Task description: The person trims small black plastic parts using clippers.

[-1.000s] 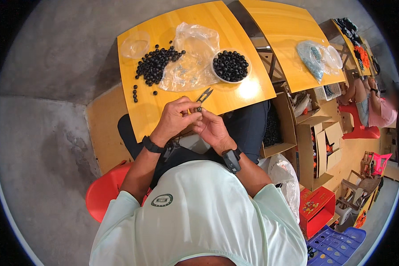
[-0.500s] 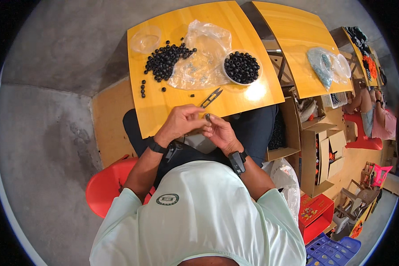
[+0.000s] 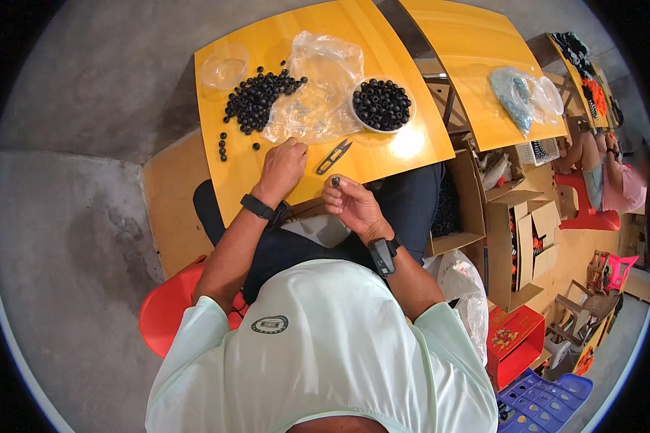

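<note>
My right hand is closed just off the table's near edge, with a small dark bead-like piece pinched at thumb and fingertips. Over the table, my left hand has its fingers drawn together; whether anything is in them is hidden. Between the hands and a little farther off lie thread snips, black-bladed. Beyond my left hand spreads a loose heap of black beads, with a few strays beside it. A white bowl full of black beads stands at the right, next to a crumpled clear plastic bag.
A clear round tub sits at the table's far left. Rightward stands a second yellow table carrying a plastic bag with teal contents. Open cardboard boxes crowd the floor at right. Another person sits at far right.
My hands, close together before, have come apart. The left moved away over the table to where a small dark piece lay; the right keeps its pinch. The whole view shifted slightly.
</note>
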Motion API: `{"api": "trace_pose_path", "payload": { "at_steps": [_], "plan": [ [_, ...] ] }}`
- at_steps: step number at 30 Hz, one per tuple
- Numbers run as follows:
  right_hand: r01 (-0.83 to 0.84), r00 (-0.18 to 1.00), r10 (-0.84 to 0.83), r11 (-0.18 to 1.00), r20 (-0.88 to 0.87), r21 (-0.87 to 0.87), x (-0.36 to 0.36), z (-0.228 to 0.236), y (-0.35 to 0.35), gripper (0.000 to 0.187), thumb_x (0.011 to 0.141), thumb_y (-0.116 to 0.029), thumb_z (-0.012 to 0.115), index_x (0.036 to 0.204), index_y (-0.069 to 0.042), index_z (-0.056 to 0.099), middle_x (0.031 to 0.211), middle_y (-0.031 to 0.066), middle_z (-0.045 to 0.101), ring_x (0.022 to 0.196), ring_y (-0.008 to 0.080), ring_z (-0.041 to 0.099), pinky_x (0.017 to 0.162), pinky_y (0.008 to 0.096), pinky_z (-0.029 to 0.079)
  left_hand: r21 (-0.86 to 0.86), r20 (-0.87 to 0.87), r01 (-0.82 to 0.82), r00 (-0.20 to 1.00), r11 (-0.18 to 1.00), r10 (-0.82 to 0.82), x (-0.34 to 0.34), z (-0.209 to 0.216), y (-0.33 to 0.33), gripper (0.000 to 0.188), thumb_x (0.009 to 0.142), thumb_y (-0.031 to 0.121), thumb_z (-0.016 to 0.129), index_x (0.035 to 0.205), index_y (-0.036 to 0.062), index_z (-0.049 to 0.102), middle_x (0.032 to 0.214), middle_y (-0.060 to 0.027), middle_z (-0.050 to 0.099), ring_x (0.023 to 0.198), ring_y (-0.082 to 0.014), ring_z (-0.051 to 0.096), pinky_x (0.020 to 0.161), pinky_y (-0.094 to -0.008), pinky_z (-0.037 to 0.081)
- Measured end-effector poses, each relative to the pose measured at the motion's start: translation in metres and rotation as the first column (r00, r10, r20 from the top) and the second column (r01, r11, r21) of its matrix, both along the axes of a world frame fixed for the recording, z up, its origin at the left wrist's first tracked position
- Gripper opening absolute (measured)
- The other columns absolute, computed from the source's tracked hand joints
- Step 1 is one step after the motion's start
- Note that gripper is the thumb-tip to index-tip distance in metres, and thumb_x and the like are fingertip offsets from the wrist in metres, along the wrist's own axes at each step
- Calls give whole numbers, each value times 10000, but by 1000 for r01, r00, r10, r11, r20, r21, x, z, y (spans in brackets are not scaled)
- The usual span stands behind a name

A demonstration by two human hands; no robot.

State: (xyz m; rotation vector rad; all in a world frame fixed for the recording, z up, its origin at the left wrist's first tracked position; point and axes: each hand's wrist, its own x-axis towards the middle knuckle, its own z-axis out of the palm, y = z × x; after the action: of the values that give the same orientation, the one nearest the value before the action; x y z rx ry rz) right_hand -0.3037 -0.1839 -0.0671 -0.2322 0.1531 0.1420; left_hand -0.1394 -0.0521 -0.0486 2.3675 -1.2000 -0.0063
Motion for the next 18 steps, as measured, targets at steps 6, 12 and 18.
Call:
{"api": "trace_pose_path", "payload": {
  "at_steps": [6,12,18],
  "plan": [
    [39,999,-39,999,-3,-21,0,4,0,169,953,-228,610,989,-65,585,808,-8,474,733,95,436,596,221,358,-283,-708,-244,705,928,-31,-25,26,7,139,857,22,648,990,-15,663,800,-95,675,615,-150,598,570,-272,478],
    [43,999,-46,994,-28,-97,1,7,6,212,959,-265,607,1022,-63,598,813,-23,495,731,74,449,605,213,365,-334,-932,-409,279,849,-232,-51,58,12,133,899,49,648,1012,-20,657,812,-41,666,579,-39,505,548,-175,423],
    [41,999,-45,991,-29,-125,0,12,8,225,959,-278,608,1029,-65,604,802,-29,501,713,65,447,603,209,362,-332,-924,-370,313,868,-220,-56,63,11,136,899,46,659,1016,-23,659,782,-10,634,579,-32,494,541,-169,414]
  ]
}}
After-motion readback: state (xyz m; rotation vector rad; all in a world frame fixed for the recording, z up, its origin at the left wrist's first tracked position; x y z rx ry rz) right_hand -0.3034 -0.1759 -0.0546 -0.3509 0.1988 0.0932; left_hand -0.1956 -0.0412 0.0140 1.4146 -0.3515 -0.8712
